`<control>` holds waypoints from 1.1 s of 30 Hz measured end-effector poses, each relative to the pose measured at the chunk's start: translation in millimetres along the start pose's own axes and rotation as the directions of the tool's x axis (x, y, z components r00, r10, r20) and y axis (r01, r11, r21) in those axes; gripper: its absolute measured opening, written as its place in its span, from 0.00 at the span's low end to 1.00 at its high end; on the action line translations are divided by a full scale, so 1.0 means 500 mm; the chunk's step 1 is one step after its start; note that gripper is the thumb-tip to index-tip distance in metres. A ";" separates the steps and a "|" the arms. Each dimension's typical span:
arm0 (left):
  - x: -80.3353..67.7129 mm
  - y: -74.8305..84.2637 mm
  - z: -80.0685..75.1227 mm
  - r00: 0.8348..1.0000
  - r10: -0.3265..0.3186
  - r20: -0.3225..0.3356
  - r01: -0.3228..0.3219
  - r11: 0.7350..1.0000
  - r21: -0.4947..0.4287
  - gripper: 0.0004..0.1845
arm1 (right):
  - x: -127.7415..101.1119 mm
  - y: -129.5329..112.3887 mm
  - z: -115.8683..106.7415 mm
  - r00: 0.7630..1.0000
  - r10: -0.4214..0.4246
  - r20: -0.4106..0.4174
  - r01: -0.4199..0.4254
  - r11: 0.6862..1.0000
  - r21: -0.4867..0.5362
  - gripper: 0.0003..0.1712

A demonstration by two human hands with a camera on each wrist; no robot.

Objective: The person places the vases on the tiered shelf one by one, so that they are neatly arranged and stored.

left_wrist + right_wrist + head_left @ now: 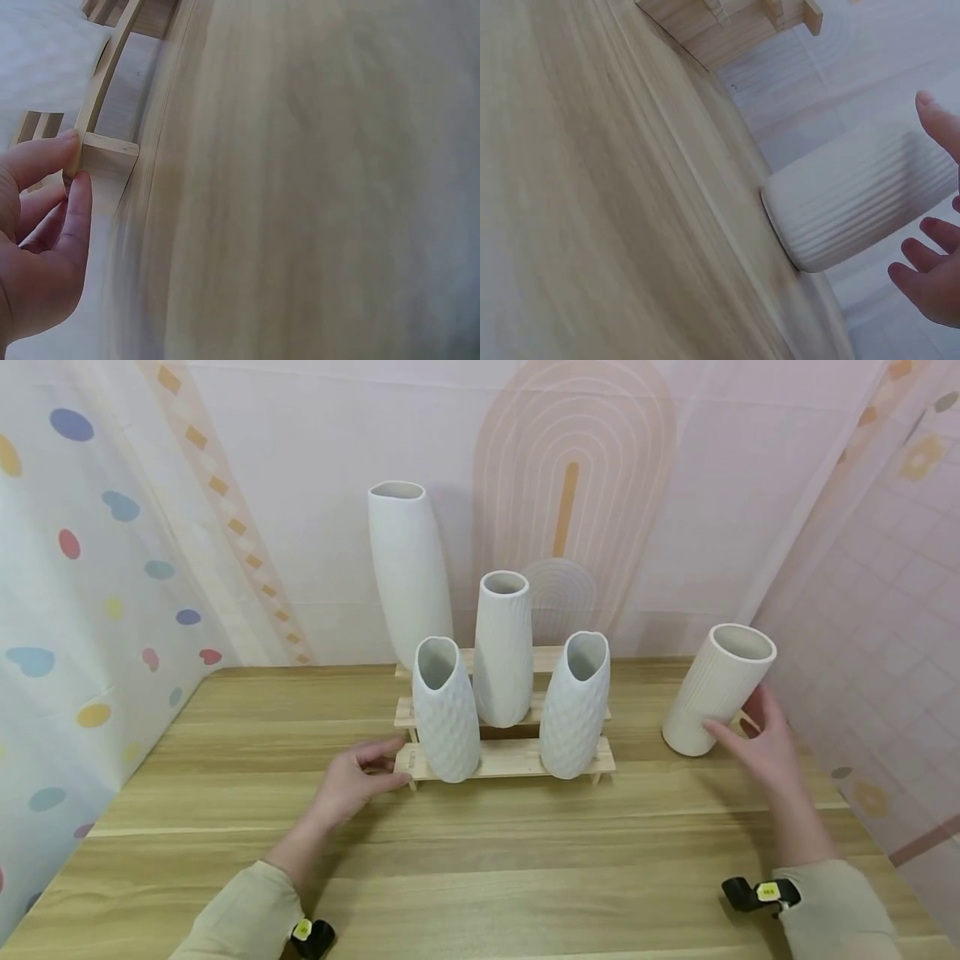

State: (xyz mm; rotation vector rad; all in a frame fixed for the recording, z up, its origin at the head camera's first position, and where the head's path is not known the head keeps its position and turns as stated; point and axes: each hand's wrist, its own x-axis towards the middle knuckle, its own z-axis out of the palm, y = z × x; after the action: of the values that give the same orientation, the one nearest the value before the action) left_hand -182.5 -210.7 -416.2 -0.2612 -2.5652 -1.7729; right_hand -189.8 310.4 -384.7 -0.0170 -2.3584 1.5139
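In the head view my left hand (358, 783) is at the left end of a tiered wooden rack (510, 758). Thumb and fingers pinch the end of its lowest slat, as the left wrist view shows. Two dimpled white vases (447, 727) stand on that lowest tier. Behind them, a slim white vase (504, 652) occupies the middle tier, and a tall smooth vase (408, 568) is at the back left. At the right, my right hand (761, 739) is beside a ribbed white vase (847, 199), thumb in front of it. Its fingers are spread and fairly straight around the vase, whose base is at the tabletop.
The wood-grain table (480, 877) reaches back to a patterned curtain (315, 527). Another curtain with coloured spots (67, 610) hangs along the left side, and a pink gridded one (885, 635) along the right. Black cameras (761, 893) are strapped at both wrists.
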 end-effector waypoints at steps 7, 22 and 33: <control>0.000 0.000 -0.001 1.000 -0.012 -0.003 0.012 1.000 0.004 0.30 | 0.014 0.019 0.031 0.999 0.005 -0.043 -0.004 0.999 0.044 0.44; 0.001 0.001 -0.002 1.000 -0.027 -0.009 0.027 1.000 0.007 0.30 | 0.012 0.020 0.041 0.991 0.023 -0.130 -0.027 0.999 -0.027 0.41; 0.000 0.002 -0.003 0.999 -0.038 0.002 0.038 0.999 0.011 0.30 | -0.005 0.008 0.044 0.987 0.065 -0.150 -0.072 0.996 -0.047 0.40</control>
State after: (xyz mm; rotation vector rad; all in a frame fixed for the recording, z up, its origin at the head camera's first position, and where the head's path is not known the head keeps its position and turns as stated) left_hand -182.7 -211.6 -415.0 -0.2157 -2.5976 -1.7707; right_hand -194.5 292.4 -397.4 -0.2182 -2.2988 1.4288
